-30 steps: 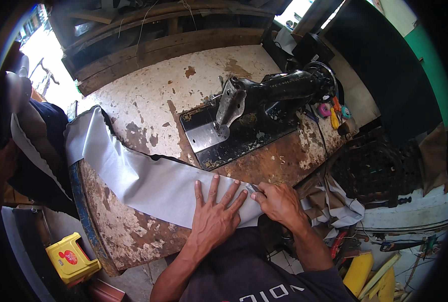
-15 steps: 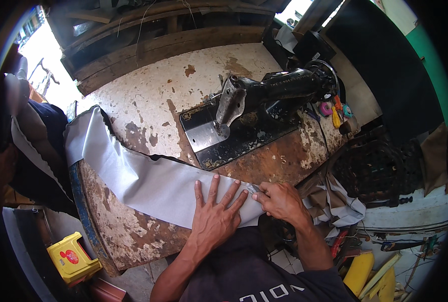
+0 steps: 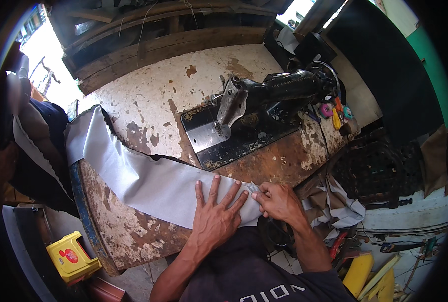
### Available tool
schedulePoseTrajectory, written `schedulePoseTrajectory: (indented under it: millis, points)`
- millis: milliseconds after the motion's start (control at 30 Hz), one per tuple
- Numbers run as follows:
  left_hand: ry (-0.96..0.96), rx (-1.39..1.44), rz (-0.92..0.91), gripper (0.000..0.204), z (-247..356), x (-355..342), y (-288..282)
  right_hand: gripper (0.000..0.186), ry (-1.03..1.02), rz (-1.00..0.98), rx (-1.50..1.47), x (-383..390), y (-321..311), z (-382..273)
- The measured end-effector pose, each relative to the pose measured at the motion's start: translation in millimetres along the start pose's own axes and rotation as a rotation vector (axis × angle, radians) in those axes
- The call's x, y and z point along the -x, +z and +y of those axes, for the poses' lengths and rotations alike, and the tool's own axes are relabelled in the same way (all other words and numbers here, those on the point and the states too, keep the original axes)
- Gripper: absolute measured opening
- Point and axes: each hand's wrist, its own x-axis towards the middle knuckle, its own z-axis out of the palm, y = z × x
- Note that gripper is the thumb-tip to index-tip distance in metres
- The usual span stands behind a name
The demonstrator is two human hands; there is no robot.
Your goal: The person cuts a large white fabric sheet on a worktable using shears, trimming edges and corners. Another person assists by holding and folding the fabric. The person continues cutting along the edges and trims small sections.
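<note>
A long piece of silvery-grey material (image 3: 148,183) with a dark edge lies across the front of the worn table and bends up at its left end. My left hand (image 3: 216,214) rests flat on it, fingers spread and pressing near its right part. Close beside it, my right hand (image 3: 279,203) is closed at the material's right end. Between its thumb and fingers is a small silvery pointed piece (image 3: 252,187), its tip over the material's upper edge. Its kind is not clear, since the fingers cover most of it.
Beyond the material stands a black sewing machine (image 3: 269,95) on the peeling table (image 3: 148,75). Small coloured tools and a pink tape measure (image 3: 326,110) lie to its right. A yellow box (image 3: 73,257) is below left. Another person's hand (image 3: 5,161) shows at far left, by dark fabric.
The silvery piece in my right hand has tilted, its tip pointing more upward. My right hand has shifted only slightly; my left hand stays pressed on the material.
</note>
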Motion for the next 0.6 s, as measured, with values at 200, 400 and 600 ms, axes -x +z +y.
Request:
schedulePoseTrajectory:
  millis: [200,400,600]
  points:
    - [-0.002,-0.009,-0.008,0.06,1,0,-2,0.035,0.058,-0.081,-0.257,-5,0,12]
    - [-0.01,0.015,0.01,0.059,0,0,-3,0.03,0.012,-0.127,-0.526,-9,5,33]
    - [-0.016,0.019,0.042,0.057,-1,1,0,0.025,0.055,-0.122,-0.875,-10,19,41]
